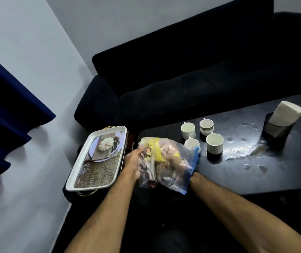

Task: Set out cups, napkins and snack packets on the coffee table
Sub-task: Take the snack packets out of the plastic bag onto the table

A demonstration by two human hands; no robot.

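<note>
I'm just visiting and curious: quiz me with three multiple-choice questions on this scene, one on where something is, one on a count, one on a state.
1. Where do the napkins stand?
A. on the tray
B. in a dark holder on the coffee table
C. on the sofa

2. How many cups are on the coffee table?
A. two
B. four
C. six

3. What is the state of the clear bag of snack packets?
A. lying flat on the tray
B. held in both hands
C. on the floor

Answers:
1 B, they stick up out of the dark holder at the table's far right.
2 B, four white cups stand grouped together.
3 B, the left hand grips it outside while the right hand reaches inside.
</note>
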